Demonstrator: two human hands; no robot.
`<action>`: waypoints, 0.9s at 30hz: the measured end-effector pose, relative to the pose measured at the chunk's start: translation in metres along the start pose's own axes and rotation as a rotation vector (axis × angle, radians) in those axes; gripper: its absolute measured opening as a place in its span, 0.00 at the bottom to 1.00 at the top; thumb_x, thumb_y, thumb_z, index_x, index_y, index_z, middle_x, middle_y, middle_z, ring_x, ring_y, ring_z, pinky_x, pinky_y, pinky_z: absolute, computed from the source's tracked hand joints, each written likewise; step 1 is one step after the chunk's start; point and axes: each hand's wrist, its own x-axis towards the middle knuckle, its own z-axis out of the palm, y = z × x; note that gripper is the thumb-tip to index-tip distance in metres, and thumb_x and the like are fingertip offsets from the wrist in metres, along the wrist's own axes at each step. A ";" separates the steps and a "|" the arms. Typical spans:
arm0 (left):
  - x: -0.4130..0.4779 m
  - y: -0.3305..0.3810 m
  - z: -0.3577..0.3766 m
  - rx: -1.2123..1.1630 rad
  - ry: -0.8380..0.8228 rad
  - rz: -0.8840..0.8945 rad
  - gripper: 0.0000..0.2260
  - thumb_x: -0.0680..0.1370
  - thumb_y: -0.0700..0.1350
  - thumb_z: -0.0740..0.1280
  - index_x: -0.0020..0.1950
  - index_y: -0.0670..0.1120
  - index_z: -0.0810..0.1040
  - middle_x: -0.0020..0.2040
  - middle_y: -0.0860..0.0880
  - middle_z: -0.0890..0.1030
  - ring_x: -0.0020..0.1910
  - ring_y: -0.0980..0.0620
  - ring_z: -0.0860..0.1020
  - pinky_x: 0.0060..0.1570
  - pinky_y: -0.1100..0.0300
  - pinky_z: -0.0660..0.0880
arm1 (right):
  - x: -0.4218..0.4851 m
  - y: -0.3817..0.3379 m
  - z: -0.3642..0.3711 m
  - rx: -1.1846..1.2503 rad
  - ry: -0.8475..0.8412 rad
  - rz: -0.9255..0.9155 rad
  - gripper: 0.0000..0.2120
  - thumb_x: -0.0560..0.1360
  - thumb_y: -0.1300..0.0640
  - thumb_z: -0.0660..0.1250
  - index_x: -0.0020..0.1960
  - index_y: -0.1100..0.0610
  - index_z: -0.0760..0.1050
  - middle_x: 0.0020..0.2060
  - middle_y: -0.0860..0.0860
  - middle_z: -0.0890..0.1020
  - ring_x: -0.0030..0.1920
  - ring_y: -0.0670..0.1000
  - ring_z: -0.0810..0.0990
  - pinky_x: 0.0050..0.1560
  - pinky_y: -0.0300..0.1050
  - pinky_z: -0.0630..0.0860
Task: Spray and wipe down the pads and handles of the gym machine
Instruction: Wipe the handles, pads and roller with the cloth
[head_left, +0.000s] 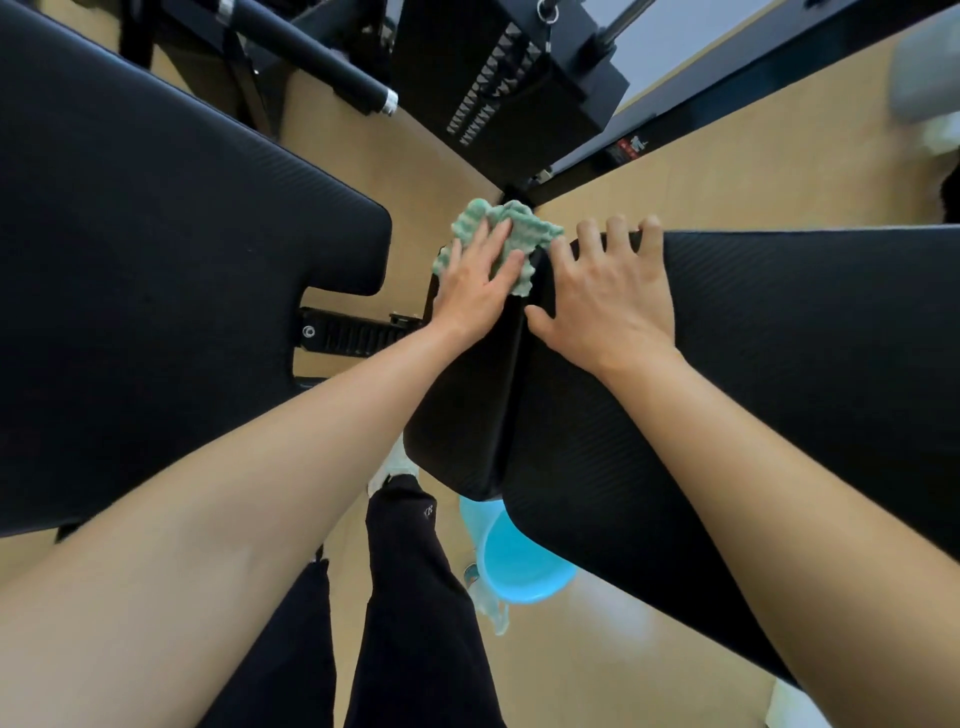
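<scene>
You're mid-wipe, I'd say — left hand (475, 291) pressing the green cloth (519, 228) flat-fingered on top of the narrow pad (462, 405), right hand (608, 296) spread, empty, bracing the wide pad (805, 374) beside it — next likely calls for dragging the cloth down its length.

The cloth (511, 234) is mint green, with a wavy ribbed pattern. The left pad (156, 260) and the right pad (805, 364) are black, with a fine pattern of woven lines. The floor (727, 171) is light tan. The basin (519, 566) is light blue. The trousers (415, 597) are black with one small pale mark. The roller (311, 57) is black with a silver end.
</scene>
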 end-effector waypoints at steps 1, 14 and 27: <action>-0.001 -0.005 0.000 0.023 -0.016 0.031 0.33 0.79 0.70 0.48 0.83 0.59 0.55 0.85 0.51 0.51 0.83 0.42 0.47 0.79 0.37 0.49 | 0.000 0.000 0.000 0.001 0.002 0.000 0.35 0.75 0.31 0.61 0.68 0.58 0.73 0.64 0.60 0.77 0.67 0.64 0.72 0.70 0.65 0.63; -0.089 -0.064 0.009 0.000 -0.085 -0.081 0.34 0.76 0.75 0.53 0.80 0.70 0.49 0.85 0.50 0.48 0.83 0.44 0.50 0.79 0.39 0.54 | 0.001 -0.001 -0.002 0.030 -0.016 0.000 0.32 0.76 0.33 0.61 0.67 0.57 0.74 0.65 0.59 0.76 0.67 0.63 0.72 0.71 0.67 0.61; -0.036 -0.038 0.005 0.076 -0.122 -0.118 0.36 0.73 0.77 0.46 0.78 0.73 0.38 0.84 0.46 0.37 0.82 0.35 0.41 0.75 0.28 0.53 | -0.001 -0.002 -0.002 0.054 0.018 0.023 0.30 0.75 0.33 0.64 0.64 0.56 0.77 0.63 0.59 0.78 0.66 0.64 0.73 0.71 0.65 0.62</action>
